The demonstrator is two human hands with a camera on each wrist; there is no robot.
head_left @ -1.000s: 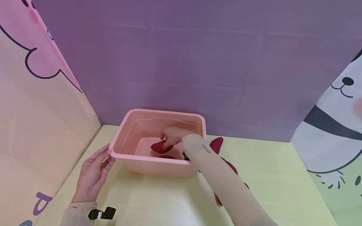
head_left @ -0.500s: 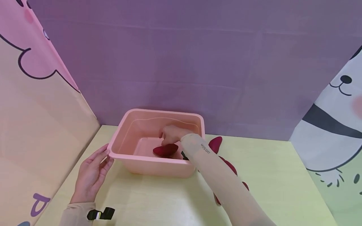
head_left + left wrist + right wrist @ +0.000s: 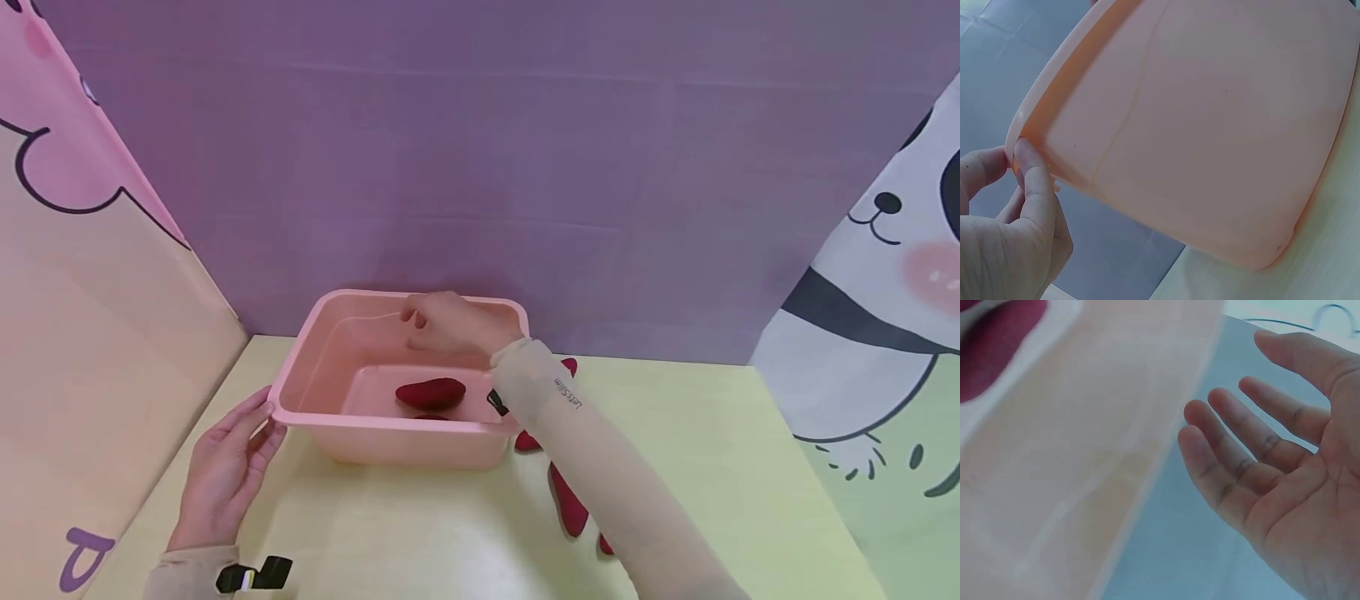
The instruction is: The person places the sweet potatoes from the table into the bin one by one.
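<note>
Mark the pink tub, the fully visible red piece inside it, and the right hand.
Pink tub (image 3: pixel 401 447): head view, outer front wall.
Red piece (image 3: pixel 431 393): head view, middle of its upper side.
Right hand (image 3: pixel 1297 490): right wrist view, palm.

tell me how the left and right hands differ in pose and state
The left hand pinches the rim of the pink tub; the right hand holds nothing. The left hand is at the tub's near left corner; the right hand overlaps the far rim in the head view. Both come out of beige sleeves.
</note>
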